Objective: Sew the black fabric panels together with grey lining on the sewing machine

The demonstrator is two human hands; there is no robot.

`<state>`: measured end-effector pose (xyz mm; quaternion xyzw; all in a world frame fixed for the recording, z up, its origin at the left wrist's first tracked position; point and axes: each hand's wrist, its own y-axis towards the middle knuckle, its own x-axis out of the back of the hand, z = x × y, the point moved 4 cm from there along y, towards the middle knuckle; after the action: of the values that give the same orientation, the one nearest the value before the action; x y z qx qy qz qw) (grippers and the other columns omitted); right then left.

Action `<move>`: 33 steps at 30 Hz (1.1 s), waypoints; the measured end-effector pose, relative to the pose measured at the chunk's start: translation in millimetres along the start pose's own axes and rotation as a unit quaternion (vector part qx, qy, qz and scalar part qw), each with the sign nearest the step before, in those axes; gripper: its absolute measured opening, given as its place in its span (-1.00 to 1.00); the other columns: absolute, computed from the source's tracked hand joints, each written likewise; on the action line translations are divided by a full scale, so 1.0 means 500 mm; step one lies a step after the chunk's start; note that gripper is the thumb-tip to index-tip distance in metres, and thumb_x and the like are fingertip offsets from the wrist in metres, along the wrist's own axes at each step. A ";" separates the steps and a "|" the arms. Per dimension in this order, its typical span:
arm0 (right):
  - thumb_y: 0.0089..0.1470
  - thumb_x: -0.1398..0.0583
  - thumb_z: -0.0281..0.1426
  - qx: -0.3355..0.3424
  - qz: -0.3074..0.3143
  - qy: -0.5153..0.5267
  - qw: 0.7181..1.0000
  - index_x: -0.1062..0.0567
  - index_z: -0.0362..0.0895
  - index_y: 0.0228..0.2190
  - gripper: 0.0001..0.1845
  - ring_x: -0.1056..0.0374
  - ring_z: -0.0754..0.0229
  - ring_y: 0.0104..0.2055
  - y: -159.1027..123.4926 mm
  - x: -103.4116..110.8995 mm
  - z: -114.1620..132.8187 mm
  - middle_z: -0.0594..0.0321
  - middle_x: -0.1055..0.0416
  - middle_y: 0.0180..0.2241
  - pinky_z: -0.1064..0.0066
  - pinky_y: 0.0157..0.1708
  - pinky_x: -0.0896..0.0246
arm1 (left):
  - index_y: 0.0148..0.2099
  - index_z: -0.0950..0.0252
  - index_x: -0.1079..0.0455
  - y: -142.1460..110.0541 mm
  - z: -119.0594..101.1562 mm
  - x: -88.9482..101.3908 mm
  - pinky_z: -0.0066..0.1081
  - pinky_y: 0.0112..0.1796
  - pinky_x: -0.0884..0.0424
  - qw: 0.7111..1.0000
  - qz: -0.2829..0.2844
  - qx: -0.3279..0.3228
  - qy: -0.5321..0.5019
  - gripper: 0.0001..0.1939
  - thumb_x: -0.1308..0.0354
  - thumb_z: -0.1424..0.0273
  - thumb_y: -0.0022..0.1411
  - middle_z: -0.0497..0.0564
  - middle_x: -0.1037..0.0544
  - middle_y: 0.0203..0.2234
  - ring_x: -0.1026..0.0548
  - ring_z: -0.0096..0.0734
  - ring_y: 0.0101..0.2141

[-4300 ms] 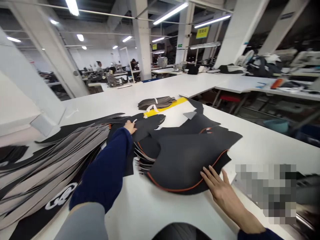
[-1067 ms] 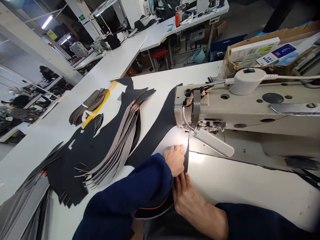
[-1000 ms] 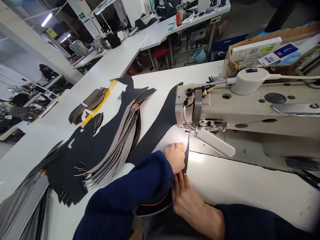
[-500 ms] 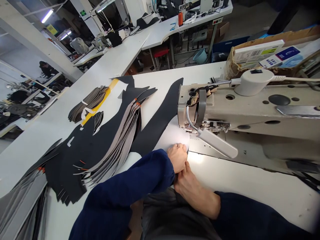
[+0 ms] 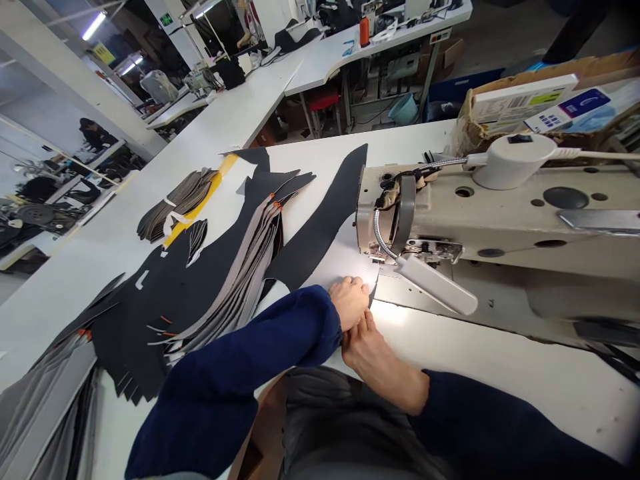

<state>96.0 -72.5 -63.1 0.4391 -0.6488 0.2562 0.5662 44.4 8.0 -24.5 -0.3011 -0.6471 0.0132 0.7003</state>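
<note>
Head view: the left hand (image 5: 349, 303) presses down on a black panel (image 5: 320, 223) in front of the sewing machine (image 5: 500, 207), with the right hand (image 5: 383, 357) just beside it at the panel's edge, seemingly to keep that edge steady and aligned.

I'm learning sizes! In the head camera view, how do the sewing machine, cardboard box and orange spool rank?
Largest to smallest: sewing machine, cardboard box, orange spool, which sits far off, so it may look smaller.

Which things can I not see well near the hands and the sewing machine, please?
Head view:
Black panel edge: hidden by left hand and right hand.
Needle of the sewing machine: too small, in lamp glare.
Cardboard box: cut off by the right edge.
</note>
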 end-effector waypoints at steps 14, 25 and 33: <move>-0.15 -0.10 -0.69 0.033 0.093 0.053 0.994 -0.58 -0.26 -0.33 -0.65 -0.45 -0.12 -0.36 0.029 0.021 -0.024 -0.13 -0.52 -0.38 -0.01 -0.31 -0.29 | -0.07 0.49 -0.35 0.035 -0.002 -0.001 -0.29 -0.12 -0.41 0.999 -0.003 -0.048 -0.011 -0.73 -0.07 0.54 0.16 0.26 -0.43 -0.17 -0.45 -0.16 -0.15; -0.10 -0.14 -0.66 0.006 0.081 0.072 0.994 -0.58 -0.26 -0.42 -0.77 -0.43 -0.10 -0.39 0.054 0.018 -0.024 -0.12 -0.50 -0.46 0.03 -0.40 -0.30 | -0.04 0.37 -0.34 0.054 0.031 0.007 -0.31 -0.21 -0.41 0.998 -0.039 -0.028 -0.050 -0.68 -0.08 0.51 0.11 0.17 -0.38 -0.13 -0.41 -0.16 -0.16; -0.11 -0.12 -0.64 -0.029 0.023 0.006 0.999 -0.57 -0.40 -0.31 -0.70 -0.45 -0.23 -0.31 0.054 -0.005 -0.008 -0.30 -0.49 -0.38 -0.09 -0.30 -0.27 | -0.13 0.36 -0.40 0.015 0.034 0.013 -0.33 -0.13 -0.35 0.996 -0.008 -0.081 0.021 -0.79 -0.01 0.42 0.23 0.13 -0.41 -0.22 -0.40 -0.22 -0.18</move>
<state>74.9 -55.3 -60.1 0.4058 -0.6622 0.2530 0.5768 32.6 23.8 -22.2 -0.3519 -0.6339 -0.0517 0.6867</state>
